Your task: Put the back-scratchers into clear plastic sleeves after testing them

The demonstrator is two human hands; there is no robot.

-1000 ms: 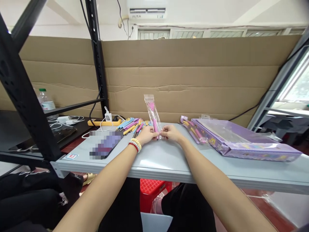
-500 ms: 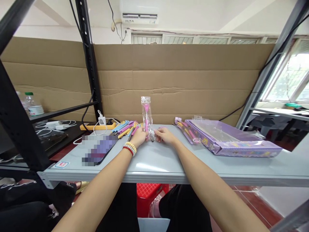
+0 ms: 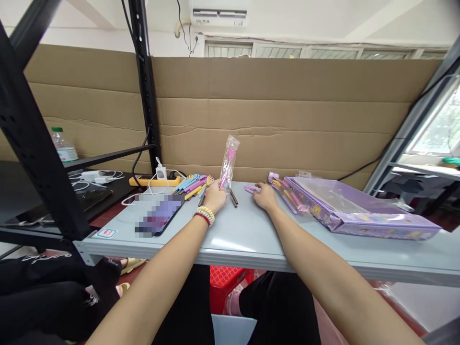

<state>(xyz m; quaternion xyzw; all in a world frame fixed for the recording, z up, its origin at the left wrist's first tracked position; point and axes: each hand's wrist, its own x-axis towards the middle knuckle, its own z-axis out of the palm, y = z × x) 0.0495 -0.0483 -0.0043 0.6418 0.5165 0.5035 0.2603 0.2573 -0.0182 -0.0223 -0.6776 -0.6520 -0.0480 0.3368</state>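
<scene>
Pink stick in clear sleeve: rises tilted from left hand, near back edge of surface. Left hand clamped on sleeve's lower part. Right hand apart, touching small purple item; grip unclear.

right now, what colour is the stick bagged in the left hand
The bagged stick in the left hand is pink, best seen in the head view.

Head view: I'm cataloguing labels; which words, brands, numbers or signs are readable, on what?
None readable.
Clear green-capped plastic bottle: label too small.
Red-and-white sticker on grey table: blurred.
White air conditioner: marks too small.
Purple rectangular box: print blurred.
Black rectangular phone: pixelated.
Black clothing: white marks unclear.
</scene>
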